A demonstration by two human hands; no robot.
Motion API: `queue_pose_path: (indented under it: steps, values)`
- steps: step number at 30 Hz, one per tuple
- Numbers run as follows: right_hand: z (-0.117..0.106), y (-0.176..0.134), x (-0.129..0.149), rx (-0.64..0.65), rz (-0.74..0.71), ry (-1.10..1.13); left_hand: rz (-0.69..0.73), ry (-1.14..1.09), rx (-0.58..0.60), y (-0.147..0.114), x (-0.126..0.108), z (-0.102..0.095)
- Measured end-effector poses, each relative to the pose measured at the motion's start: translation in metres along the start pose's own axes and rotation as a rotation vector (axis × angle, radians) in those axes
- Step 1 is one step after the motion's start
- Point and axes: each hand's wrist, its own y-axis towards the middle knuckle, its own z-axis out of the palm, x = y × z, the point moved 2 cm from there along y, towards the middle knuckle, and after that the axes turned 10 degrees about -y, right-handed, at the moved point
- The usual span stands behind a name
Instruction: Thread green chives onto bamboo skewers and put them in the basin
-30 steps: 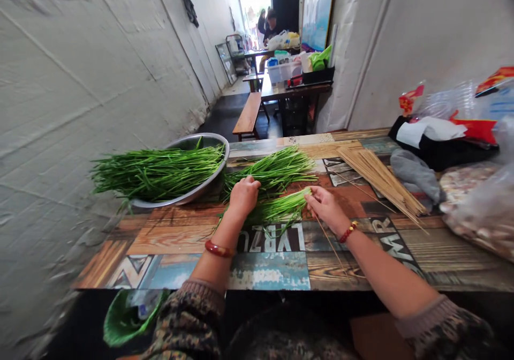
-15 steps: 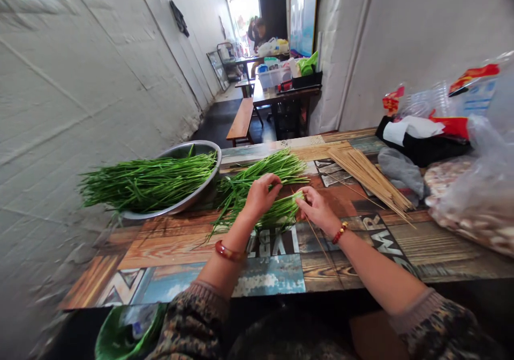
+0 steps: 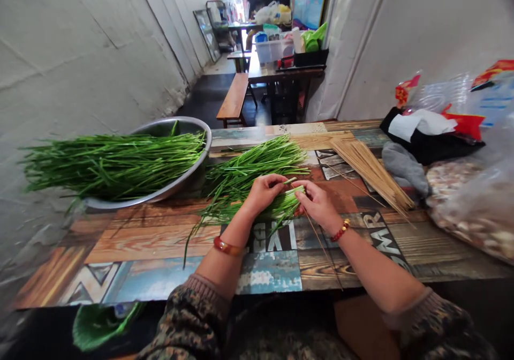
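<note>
Across the table [image 3: 273, 274], a bunch of green stalks [image 3: 286, 202] between two hands.
Its long axis runs roughly eight to two o'clock, pale ends gripped in the fingers of the right hand [image 3: 320, 203], the nearer; at ten o'clock, just beside, the left hand [image 3: 265, 191] pinches a stalk end [image 3: 289, 180].

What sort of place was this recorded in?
Probably a small eatery. Long green stalks in a metal bowl and thin wooden sticks lie on the near table, suggesting food prep, while a wooden bench beside a dark table farther back suggests seating.
</note>
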Motion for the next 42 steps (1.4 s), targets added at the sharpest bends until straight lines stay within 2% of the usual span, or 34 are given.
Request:
queue_pose_path:
  steps: [11,25,33,42]
  values:
    - [0.0042,-0.0089,0.0090,0.011,-0.022,-0.094,0.052,0.069,-0.106,-0.0005,0.0086,-0.0018]
    - [0.0031,-0.0055,0.0066,0.008,-0.032,-0.126,0.099,0.158,-0.107,-0.0031,0.0004,0.0009]
    - [0.0012,-0.0049,0.0082,-0.054,-0.111,-0.165,0.062,0.070,-0.116,-0.0036,-0.0009,0.0025]
    - [0.0013,-0.0032,0.0045,-0.067,-0.108,-0.160,0.058,0.033,-0.123,-0.0040,-0.0005,0.0020]
